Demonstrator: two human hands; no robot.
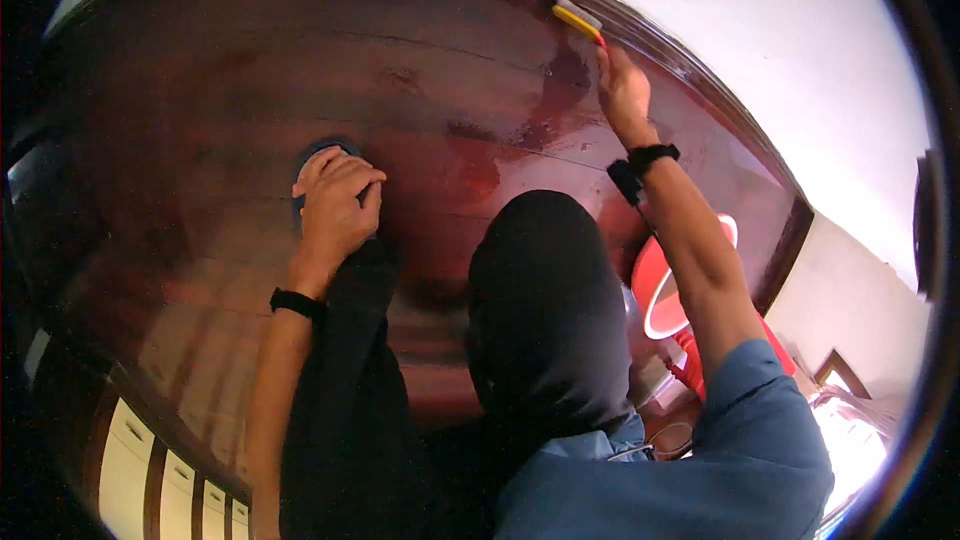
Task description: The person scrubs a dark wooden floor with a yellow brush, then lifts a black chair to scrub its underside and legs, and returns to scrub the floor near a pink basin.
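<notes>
My right hand is closed around the red handle end of a scrubbing brush. The brush has a yellow back and pale bristles, which lie along the dark wooden skirting board at the foot of the wall. Far to the left, my left hand lies over my foot in a dark blue slipper, beside my black trouser leg. Its fingers are loosely bent and hold nothing that I can see. The hand hides most of the foot.
Wet patches shine on the dark red plank floor near the brush. A red bucket with a white inside stands by my right forearm, partly hidden. My bent knee rises between my arms. Cream drawers line the lower left.
</notes>
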